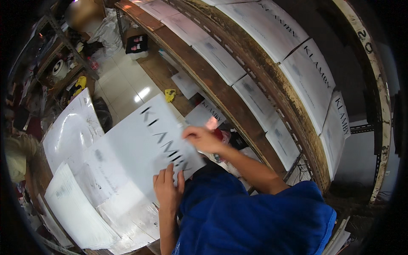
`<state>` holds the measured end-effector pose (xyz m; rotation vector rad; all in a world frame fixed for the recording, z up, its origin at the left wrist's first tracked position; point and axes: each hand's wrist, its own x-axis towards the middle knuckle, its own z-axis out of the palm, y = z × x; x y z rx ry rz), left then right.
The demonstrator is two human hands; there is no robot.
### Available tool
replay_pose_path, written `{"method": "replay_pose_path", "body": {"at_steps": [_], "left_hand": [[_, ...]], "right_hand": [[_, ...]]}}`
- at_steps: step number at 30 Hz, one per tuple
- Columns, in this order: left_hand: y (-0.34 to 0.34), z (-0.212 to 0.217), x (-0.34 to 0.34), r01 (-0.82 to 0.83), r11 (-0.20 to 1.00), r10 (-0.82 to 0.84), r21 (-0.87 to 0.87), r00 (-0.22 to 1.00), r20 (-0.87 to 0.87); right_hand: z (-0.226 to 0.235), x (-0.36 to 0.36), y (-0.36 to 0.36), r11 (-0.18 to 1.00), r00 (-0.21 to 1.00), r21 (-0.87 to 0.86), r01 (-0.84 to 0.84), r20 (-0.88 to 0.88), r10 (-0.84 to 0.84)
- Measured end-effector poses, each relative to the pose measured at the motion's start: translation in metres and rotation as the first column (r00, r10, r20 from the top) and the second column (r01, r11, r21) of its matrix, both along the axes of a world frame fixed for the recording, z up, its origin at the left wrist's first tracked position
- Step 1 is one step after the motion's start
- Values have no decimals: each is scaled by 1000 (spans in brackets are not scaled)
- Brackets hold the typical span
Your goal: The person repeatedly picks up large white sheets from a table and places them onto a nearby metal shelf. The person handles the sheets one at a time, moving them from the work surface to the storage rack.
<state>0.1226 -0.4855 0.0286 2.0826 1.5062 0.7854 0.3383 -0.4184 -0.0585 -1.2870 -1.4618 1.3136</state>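
A large flat white sheet (138, 140) with big black lettering along one side lies across the work table in front of me. Whether it is a single sheet or a flat bag, I cannot tell. My right hand (203, 138) is closed at its right edge, fingers curled and pinching, slightly blurred. On the near part of the sheet, beside the lettering, rest the outstretched fingers of my left hand (168, 187). A stack of similar white sheets (78, 210) sits on the table to the left, nearer me.
A glossy white board (72, 129) stands beyond the stack. To the right, long wooden shelves (272, 70) carry rows of white printed sheets (308, 83). A yellow item (170, 95) lies beyond the table, near the tiled floor (123, 83). Cluttered racks (63, 46) line the far left.
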Motion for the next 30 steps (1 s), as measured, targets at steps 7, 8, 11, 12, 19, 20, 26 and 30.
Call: {"method": "replay_pose_path", "body": {"at_steps": [7, 8, 11, 12, 19, 20, 26, 30], "left_hand": [[-29, -21, -87, -517, 856, 516, -7, 856, -35], [-29, -24, -98, -572, 820, 569, 23, 811, -137], [-41, -46, -110, -728, 684, 715, 51, 654, -248], [-37, -45, -101, -736, 670, 725, 93, 623, -294], [-37, -99, -100, -694, 711, 680, 117, 634, -369], [-35, -102, -101, -691, 713, 675, 115, 634, -378], [-32, -111, -105, -688, 716, 666, 118, 622, -412], [-39, -107, -97, -696, 699, 682, 161, 583, -441]], "right_hand": [[20, 268, -38, 801, 607, 73, 594, 613, -506], [14, 305, -49, 765, 466, 149, 627, 715, -521], [-9, 399, -43, 734, 115, 323, 597, 872, -476], [-22, 426, -40, 722, 15, 356, 594, 892, -452], [-89, 569, -17, 692, -322, 440, 572, 897, -304], [-88, 586, -15, 688, -342, 451, 568, 890, -301], [-78, 672, 6, 652, -499, 549, 523, 817, -288], [-81, 681, 29, 611, -442, 517, 600, 850, -285]]}}
